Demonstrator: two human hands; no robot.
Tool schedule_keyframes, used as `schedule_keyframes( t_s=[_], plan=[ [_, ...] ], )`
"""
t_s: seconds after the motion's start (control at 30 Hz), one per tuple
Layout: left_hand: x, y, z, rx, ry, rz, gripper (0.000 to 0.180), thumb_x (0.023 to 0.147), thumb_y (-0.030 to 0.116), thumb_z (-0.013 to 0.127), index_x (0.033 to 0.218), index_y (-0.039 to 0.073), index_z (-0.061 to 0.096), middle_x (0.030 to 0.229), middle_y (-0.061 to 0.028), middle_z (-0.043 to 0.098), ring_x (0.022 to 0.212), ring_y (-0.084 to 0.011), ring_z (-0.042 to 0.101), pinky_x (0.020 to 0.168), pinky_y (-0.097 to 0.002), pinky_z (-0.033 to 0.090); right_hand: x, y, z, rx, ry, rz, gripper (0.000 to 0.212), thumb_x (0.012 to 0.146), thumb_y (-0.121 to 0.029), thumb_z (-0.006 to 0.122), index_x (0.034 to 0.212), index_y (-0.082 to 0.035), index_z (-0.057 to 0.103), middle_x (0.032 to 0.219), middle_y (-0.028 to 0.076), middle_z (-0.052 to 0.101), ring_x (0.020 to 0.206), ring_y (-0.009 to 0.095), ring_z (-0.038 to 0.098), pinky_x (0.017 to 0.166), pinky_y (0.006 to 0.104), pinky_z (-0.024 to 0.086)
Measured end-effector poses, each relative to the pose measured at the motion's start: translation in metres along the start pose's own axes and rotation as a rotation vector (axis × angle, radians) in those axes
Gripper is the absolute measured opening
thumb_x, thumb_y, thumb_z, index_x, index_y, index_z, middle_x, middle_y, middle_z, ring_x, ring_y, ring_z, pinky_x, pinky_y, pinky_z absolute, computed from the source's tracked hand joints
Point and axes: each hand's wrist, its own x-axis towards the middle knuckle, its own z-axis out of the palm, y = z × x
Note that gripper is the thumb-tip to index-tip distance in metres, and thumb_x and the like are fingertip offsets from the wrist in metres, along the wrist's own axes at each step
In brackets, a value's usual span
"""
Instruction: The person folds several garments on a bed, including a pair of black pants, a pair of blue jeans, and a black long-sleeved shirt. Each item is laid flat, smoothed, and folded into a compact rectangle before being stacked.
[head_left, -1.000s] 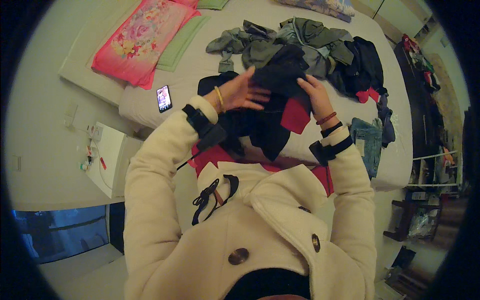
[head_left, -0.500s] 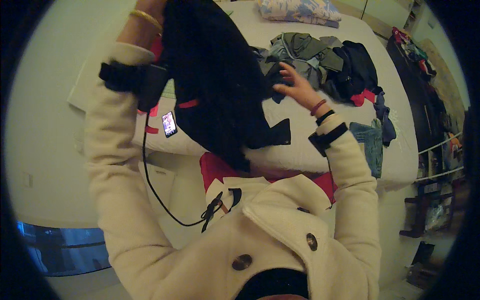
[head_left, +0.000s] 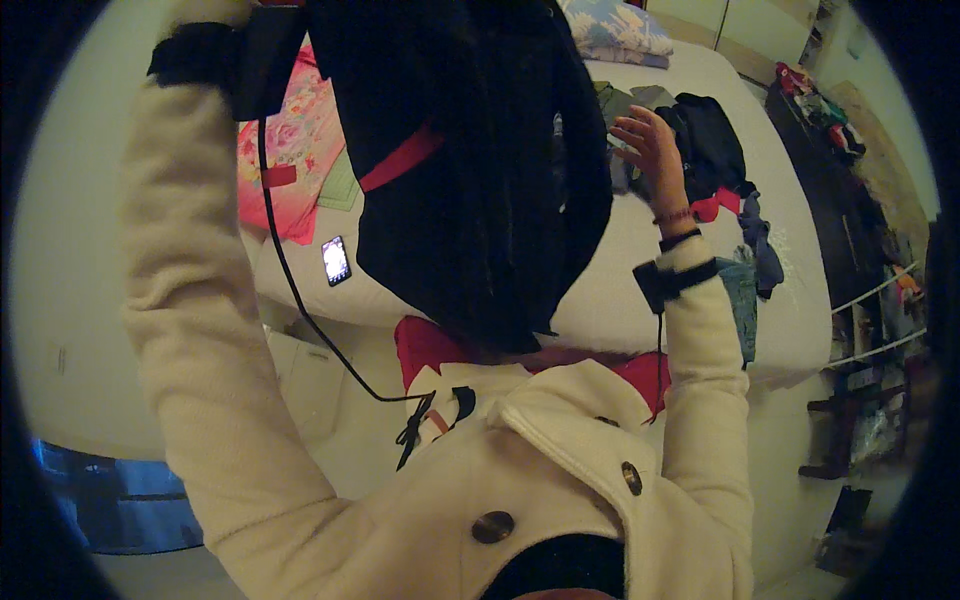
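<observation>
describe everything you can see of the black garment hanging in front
The black garment looks like matte cloth with a slanting red strip at its left. It hangs above the bed, its top cut off by the picture's edge, its lower end tapering. The open right hand is beside its right edge; contact is unclear. What holds it is out of view.

Head-worn fisheye, facing down over bed (head_left: 630, 290); nearness hard to judge.
</observation>
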Motion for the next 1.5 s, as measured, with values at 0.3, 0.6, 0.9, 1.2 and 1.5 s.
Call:
schedule_keyframes(
  t_s=[0.3,0.6,0.9,1.2,1.5],
  plan=[
    [0.013,0.014,0.015,0.109,-0.04,0.036,0.039,0.08,0.035,0.051,0.097,0.0,0.056,0.091,-0.0082,0.06,0.082,-0.0175,0.055,0.078,-0.0273,0.043,-0.045,0.07,-0.003,-0.767,0.172,0.132,0.027,0.074,-0.012,0.052,0.097,0.001,0.055,0.083,0.014,0.06,0.074,0.019,0.054,0.067,0.0279,0.042],
    [0.038,0.032,0.066,0.149,-0.179,0.145,0.042,0.08,0.037,0.052,0.098,0.0,0.057,0.091,-0.0082,0.06,0.083,-0.018,0.055,0.078,-0.0271,0.042,-0.084,-0.009,-0.091,-0.648,0.646,-0.337,0.026,0.08,-0.017,0.056,0.096,0.004,0.055,0.085,0.005,0.059,0.077,0.01,0.049,0.07,0.0228,0.039],
    [0.032,-0.002,0.107,0.652,-0.516,0.014,0.045,0.079,0.04,0.052,0.098,-0.001,0.057,0.091,-0.0083,0.06,0.084,-0.0184,0.056,0.078,-0.027,0.042,-0.118,0.037,-0.125,-1.012,-0.142,0.419,0.034,0.076,-0.025,0.055,0.097,0.002,0.056,0.088,0.015,0.06,0.081,0.021,0.056,0.075,0.03,0.042],
    [0.02,-0.035,0.092,0.762,-0.653,-0.086,0.04,0.081,0.026,0.052,0.114,0.005,0.048,0.108,-0.0128,0.053,0.096,-0.0237,0.052,0.086,-0.0278,0.039,-0.128,0.141,-0.032,-1.22,-0.786,0.664,0.059,0.073,-0.044,0.053,0.112,0.001,0.048,0.109,0.021,0.05,0.103,0.032,0.047,0.087,0.0348,0.037],
    [0.037,0.045,0.087,0.57,-0.475,0.493,0.039,0.084,0.016,0.049,0.119,-0.001,0.039,0.113,-0.0111,0.05,0.097,-0.0193,0.05,0.082,-0.0287,0.043,-0.128,0.169,0.061,-0.811,-0.718,0.411,0.049,0.076,-0.035,0.053,0.104,0.006,0.052,0.099,0.021,0.056,0.085,0.026,0.055,0.078,0.0302,0.042]
  ],
)
